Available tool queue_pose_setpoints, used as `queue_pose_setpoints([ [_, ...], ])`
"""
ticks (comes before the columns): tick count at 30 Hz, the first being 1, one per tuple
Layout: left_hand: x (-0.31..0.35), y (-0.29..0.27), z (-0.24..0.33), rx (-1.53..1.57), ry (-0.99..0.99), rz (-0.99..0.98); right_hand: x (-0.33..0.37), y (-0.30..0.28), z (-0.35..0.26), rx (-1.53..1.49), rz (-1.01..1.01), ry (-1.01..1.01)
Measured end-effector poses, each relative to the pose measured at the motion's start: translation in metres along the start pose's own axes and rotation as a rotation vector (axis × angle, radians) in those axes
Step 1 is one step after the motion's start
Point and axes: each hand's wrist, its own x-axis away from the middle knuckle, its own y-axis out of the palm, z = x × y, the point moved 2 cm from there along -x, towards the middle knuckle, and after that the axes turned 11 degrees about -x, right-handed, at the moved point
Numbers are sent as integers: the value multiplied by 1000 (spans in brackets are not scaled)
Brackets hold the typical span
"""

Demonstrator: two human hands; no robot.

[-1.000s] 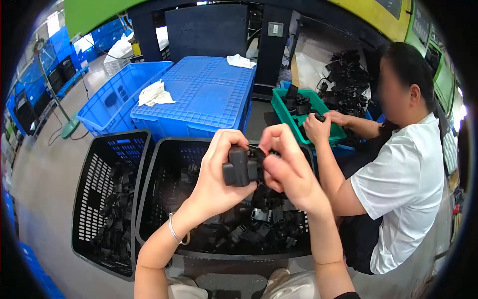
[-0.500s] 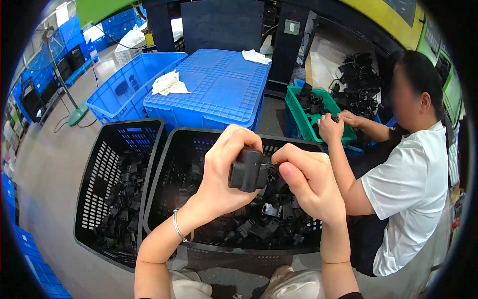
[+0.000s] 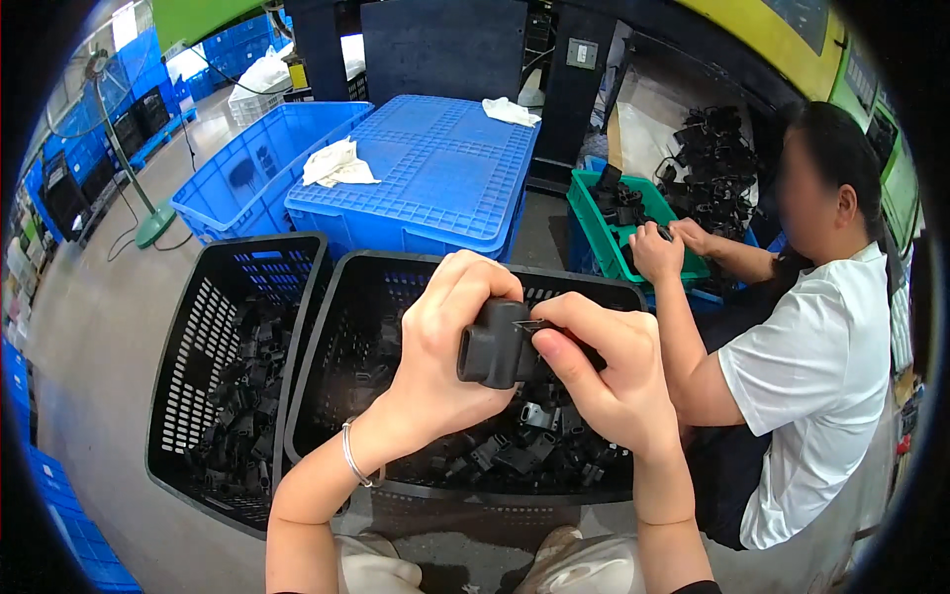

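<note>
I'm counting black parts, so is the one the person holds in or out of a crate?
Out: the left hand holds the black part up over the wider black crate.

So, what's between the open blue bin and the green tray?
The head view shows a big blue crate with two white cloths on top, then a strip of floor.

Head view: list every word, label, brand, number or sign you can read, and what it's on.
None can be read.
Black part in the left hand: no legible marking on the side that shows.
Grey plate on the dark post: too small to read.
Dark panel on the yellow machine cover: too blurred to read.
Blue lid: no legible text.
</note>
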Motion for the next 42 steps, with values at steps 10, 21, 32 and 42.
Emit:
queue_pose_setpoints([
  [10, 1, -2, 4, -36, -9, -17, 0, -1, -2, 14, 0, -48],
  [21, 4, -5, 6, 15, -77, -115, 3, -1, -1, 64, -50, -56],
  [32, -1, -10, 3, -65, -130, -206, -3, 4, 9, 90, -36, -143],
  [42, -5, -16, 12, -52, -161, -268, -4, 0, 7, 64, -93, -76],
])
